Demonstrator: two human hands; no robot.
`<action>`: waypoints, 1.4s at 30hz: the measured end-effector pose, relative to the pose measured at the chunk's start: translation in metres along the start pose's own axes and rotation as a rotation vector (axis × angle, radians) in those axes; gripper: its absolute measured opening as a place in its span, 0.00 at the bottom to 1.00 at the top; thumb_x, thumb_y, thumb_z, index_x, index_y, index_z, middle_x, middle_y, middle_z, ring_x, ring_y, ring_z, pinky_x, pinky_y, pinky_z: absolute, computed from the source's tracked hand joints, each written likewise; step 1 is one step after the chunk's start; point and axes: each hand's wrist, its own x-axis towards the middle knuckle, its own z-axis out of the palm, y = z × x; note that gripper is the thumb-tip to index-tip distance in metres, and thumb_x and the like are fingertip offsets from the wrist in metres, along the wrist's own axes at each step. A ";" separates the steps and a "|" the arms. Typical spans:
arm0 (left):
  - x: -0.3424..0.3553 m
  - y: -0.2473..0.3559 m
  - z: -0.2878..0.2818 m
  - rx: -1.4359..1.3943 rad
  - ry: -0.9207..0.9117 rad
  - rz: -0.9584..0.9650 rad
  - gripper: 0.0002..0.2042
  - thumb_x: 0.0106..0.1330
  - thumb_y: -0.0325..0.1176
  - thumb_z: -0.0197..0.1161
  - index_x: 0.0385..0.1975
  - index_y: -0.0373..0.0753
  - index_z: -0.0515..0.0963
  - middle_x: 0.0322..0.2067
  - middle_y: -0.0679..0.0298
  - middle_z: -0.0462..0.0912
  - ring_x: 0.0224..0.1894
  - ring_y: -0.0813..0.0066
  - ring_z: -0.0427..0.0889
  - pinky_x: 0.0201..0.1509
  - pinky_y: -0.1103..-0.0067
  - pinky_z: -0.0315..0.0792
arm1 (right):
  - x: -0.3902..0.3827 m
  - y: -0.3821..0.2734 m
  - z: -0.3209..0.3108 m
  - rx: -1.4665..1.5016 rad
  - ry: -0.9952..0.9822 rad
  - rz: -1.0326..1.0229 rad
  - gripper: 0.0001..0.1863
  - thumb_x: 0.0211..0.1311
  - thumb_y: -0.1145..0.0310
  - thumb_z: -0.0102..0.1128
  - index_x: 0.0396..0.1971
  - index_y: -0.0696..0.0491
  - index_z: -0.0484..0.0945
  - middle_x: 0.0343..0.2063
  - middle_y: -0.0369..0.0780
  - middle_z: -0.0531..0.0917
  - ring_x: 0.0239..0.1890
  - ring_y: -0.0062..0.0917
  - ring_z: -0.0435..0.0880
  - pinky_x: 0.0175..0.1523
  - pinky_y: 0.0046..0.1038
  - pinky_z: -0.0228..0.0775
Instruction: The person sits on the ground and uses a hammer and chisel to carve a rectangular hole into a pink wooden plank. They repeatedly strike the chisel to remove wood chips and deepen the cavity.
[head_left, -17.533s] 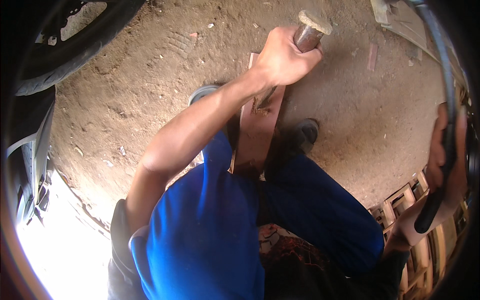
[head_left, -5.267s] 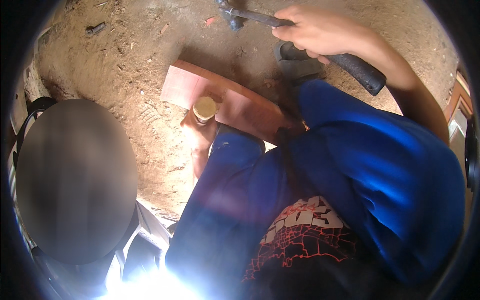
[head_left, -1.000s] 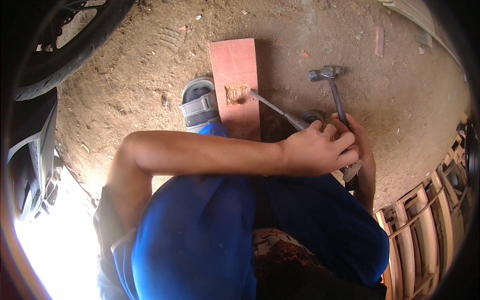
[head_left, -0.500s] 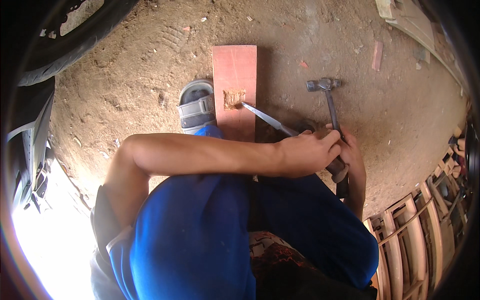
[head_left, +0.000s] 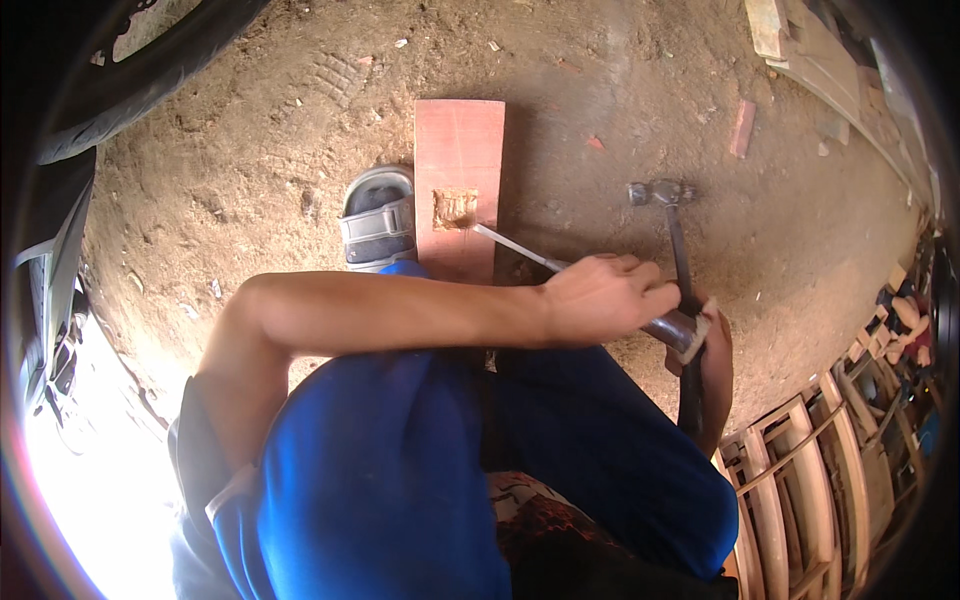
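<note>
A reddish plank (head_left: 458, 135) lies on the dirt between my feet, a rough square recess (head_left: 454, 207) chipped into its face. My left hand (head_left: 605, 298) is closed on a chisel (head_left: 668, 328) with a wide worn butt. Its blade slants down leftward, the tip at the recess's lower right edge. My right hand (head_left: 715, 370), partly hidden behind the chisel's butt, grips a ball-peen hammer (head_left: 676, 235), its head above and to the right of my left hand. A grey sandal (head_left: 377, 221) is beside the plank's left edge.
A black tyre (head_left: 120, 100) and dark vehicle parts line the left. Curved wooden frames (head_left: 800, 480) are stacked at lower right, with a person (head_left: 912, 320) partly visible above them. Pale boards (head_left: 800, 60) lean at upper right; a small wood offcut (head_left: 742, 128) lies nearby.
Over the last second both hands, still holding chisel and hammer, have shifted slightly; the hammer head is lower in view and the chisel tip sits at the recess's lower corner.
</note>
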 end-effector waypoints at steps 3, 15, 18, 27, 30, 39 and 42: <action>0.003 0.005 -0.001 -0.011 -0.027 -0.004 0.12 0.60 0.29 0.58 0.42 0.37 0.70 0.35 0.53 0.77 0.39 0.52 0.84 0.44 0.64 0.78 | -0.012 -0.010 0.005 0.104 -0.080 -0.111 0.35 0.67 0.44 0.56 0.59 0.60 0.71 0.27 0.32 0.73 0.14 0.12 0.67 0.16 0.16 0.54; -0.012 0.004 -0.012 0.061 -0.097 -0.040 0.13 0.59 0.30 0.60 0.44 0.37 0.72 0.40 0.58 0.74 0.46 0.58 0.76 0.50 0.65 0.71 | -0.012 -0.022 0.021 0.091 -0.204 0.017 0.34 0.54 0.67 0.68 0.61 0.61 0.68 0.27 0.34 0.72 0.16 0.11 0.68 0.18 0.16 0.56; -0.019 -0.002 -0.032 0.061 -0.061 0.024 0.18 0.58 0.30 0.65 0.49 0.37 0.74 0.44 0.59 0.75 0.49 0.59 0.75 0.52 0.66 0.70 | -0.016 -0.019 0.034 0.096 -0.098 0.094 0.33 0.53 0.68 0.67 0.60 0.61 0.69 0.26 0.35 0.74 0.17 0.12 0.69 0.19 0.17 0.58; -0.121 -0.091 -0.145 0.647 -0.288 -0.469 0.75 0.22 0.60 0.84 0.75 0.49 0.40 0.74 0.45 0.37 0.75 0.35 0.38 0.76 0.45 0.44 | -0.001 -0.014 0.025 0.218 -0.272 0.134 0.29 0.52 0.70 0.60 0.56 0.60 0.71 0.27 0.37 0.76 0.16 0.13 0.69 0.19 0.18 0.60; -0.122 -0.105 -0.129 0.605 -0.326 -0.443 0.79 0.18 0.63 0.83 0.76 0.51 0.36 0.75 0.45 0.30 0.75 0.33 0.32 0.76 0.44 0.40 | 0.006 -0.007 0.021 0.272 -0.272 0.157 0.32 0.53 0.66 0.58 0.60 0.60 0.67 0.24 0.36 0.72 0.15 0.15 0.69 0.16 0.18 0.61; -0.115 -0.134 -0.135 0.625 -0.312 -0.251 0.80 0.11 0.71 0.77 0.76 0.55 0.40 0.76 0.49 0.32 0.74 0.29 0.33 0.76 0.43 0.38 | 0.012 -0.007 0.008 0.249 -0.326 0.003 0.37 0.54 0.63 0.57 0.65 0.60 0.61 0.25 0.36 0.69 0.14 0.16 0.68 0.14 0.19 0.62; -0.100 -0.139 -0.131 0.629 -0.327 -0.213 0.80 0.10 0.70 0.77 0.76 0.57 0.41 0.76 0.53 0.33 0.74 0.31 0.34 0.76 0.43 0.38 | 0.013 -0.009 0.002 0.252 -0.326 -0.013 0.38 0.53 0.61 0.57 0.65 0.62 0.61 0.24 0.36 0.69 0.14 0.15 0.67 0.14 0.20 0.63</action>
